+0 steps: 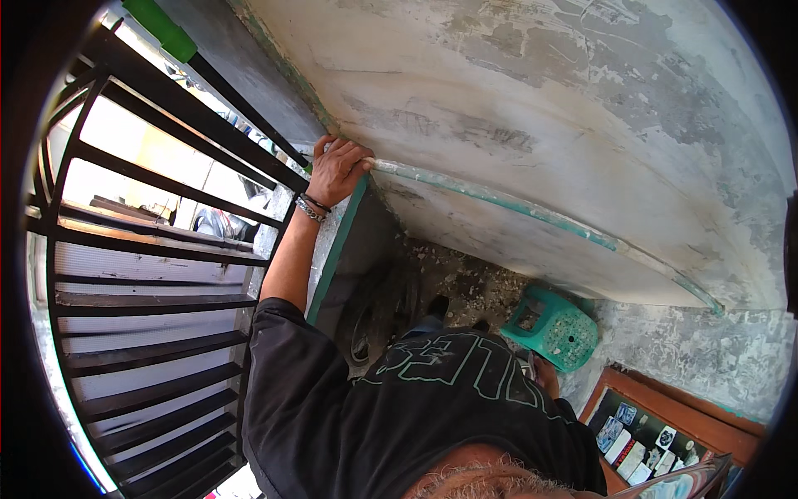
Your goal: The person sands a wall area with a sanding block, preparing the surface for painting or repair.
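Observation:
At the wall corner, my left hand [340, 167] is raised and rests on the ledge where a green-and-white painted moulding [480, 188] begins. Its fingers are bent, and the palm side is hidden. A bracelet and a dark band circle that wrist. My right hand [547, 376] is low beside my body, largely covered by my black shirt [436, 399]. A small pale object [527, 369] shows by its fingers, too hidden to name. Just beyond that hand stands a teal plastic stool [564, 337], its seat speckled with pale flakes. The plastered wall [499, 118] before me has worn, patchy paint.
A black metal grille [156, 305] lines my left. Beside it leans a pole with a green grip [163, 31]. A wheel [360, 337] sits in shadow below. Pale debris [461, 268] litters the floor. At right is a brown wooden frame [679, 399] around a sticker-covered dark panel.

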`<state>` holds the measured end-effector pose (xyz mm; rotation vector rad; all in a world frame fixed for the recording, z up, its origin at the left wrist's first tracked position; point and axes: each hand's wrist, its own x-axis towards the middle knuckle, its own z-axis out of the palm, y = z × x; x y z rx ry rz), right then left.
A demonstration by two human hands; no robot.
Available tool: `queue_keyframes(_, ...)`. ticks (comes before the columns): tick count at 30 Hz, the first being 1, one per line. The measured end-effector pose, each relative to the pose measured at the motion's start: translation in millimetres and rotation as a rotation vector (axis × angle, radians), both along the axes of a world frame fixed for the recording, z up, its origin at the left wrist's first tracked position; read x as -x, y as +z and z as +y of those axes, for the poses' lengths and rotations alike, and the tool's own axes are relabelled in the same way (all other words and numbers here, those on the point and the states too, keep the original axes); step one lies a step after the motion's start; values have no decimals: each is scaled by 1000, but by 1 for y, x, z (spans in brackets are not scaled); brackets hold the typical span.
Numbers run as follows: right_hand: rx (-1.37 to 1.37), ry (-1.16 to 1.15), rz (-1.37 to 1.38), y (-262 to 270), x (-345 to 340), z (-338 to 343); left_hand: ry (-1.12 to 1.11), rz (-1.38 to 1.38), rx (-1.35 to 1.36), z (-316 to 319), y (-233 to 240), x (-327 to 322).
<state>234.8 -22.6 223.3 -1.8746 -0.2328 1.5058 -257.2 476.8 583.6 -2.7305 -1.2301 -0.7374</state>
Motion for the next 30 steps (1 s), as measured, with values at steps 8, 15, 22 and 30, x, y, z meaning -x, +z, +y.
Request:
queue_keyframes(8, 94, 193, -143, 25, 4, 21, 33, -44, 153, 2, 0, -4)
queue_keyframes(15, 188, 84, -113, 26, 5, 29, 67, -92, 164, 1, -4, -8)
queue_keyframes(22, 235, 289, -235, 65, 12, 51, 109, -120, 281, -1, 0, -10)
queue_keyframes(30, 229, 145, -267, 31, 15, 40, 157, -122, 297, 3, -6, -1)
